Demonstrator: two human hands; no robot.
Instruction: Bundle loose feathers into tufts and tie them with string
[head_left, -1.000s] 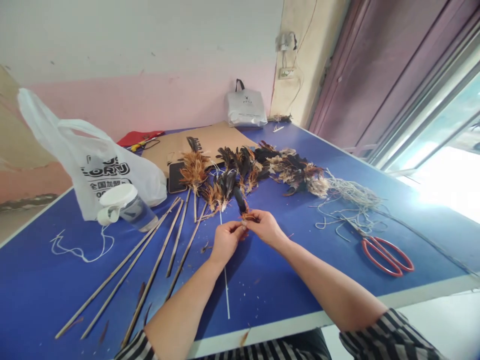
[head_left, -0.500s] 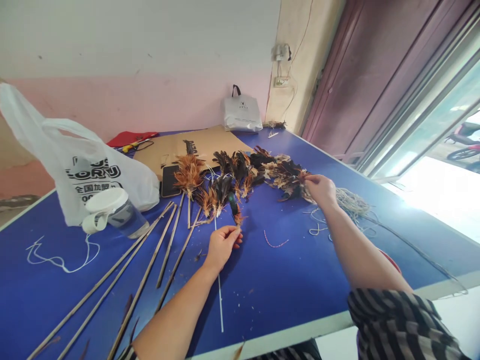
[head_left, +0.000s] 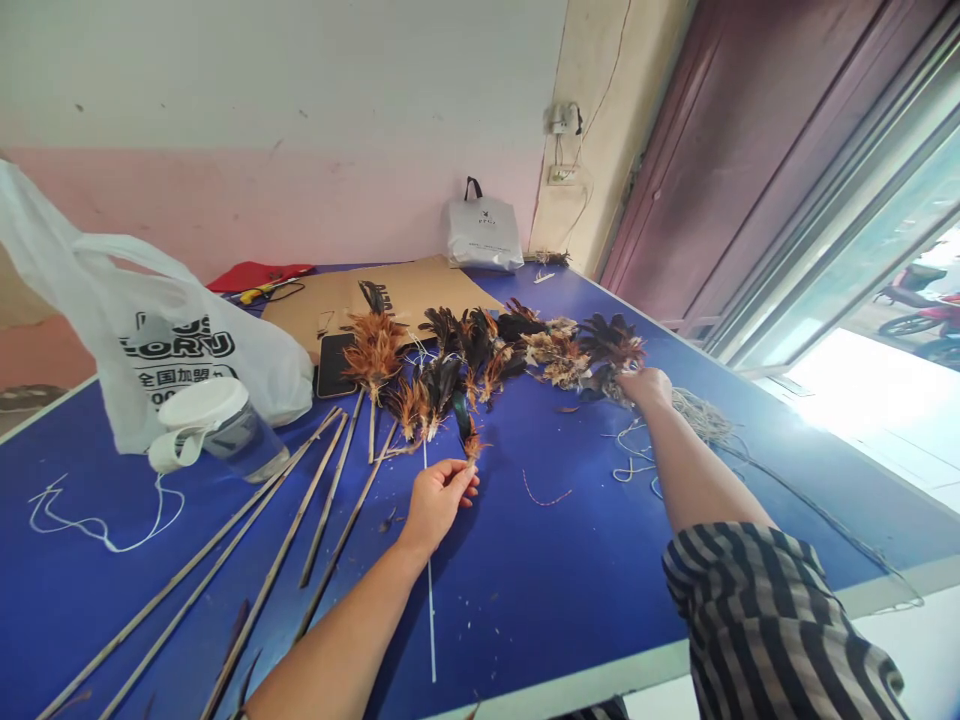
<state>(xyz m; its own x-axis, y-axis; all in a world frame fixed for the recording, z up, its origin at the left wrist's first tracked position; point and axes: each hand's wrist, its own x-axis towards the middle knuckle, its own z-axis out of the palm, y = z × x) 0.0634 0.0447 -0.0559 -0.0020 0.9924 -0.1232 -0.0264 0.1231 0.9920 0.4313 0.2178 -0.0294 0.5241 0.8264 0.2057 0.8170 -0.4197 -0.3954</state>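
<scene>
My left hand [head_left: 441,502] pinches a small bunch of feathers [head_left: 469,438], dark green-black at the top and orange-brown near the fingertips. Farther off on the right, my right hand [head_left: 646,388] has its fingers closed at the base of a dark brown feather bunch [head_left: 615,342]. Between the hands and behind them lie several more feather bunches, black ones [head_left: 441,385] and pale brown ones [head_left: 559,360]. An orange-brown bunch [head_left: 373,350] rests farther left. Tangled pale string [head_left: 701,412] lies just right of my right hand.
Several thin sticks [head_left: 247,600] lie on the blue table [head_left: 600,580] at left. A lidded plastic cup [head_left: 225,430] stands by a white plastic bag [head_left: 210,350]. A phone [head_left: 334,365] and cardboard [head_left: 420,285] lie behind. A silvery bag [head_left: 484,236] stands at the back wall.
My right hand has moved slightly, and the dark feather bunch at its fingers now stands apart from the pale pile. My left hand keeps its feathers. The view has shifted a little.
</scene>
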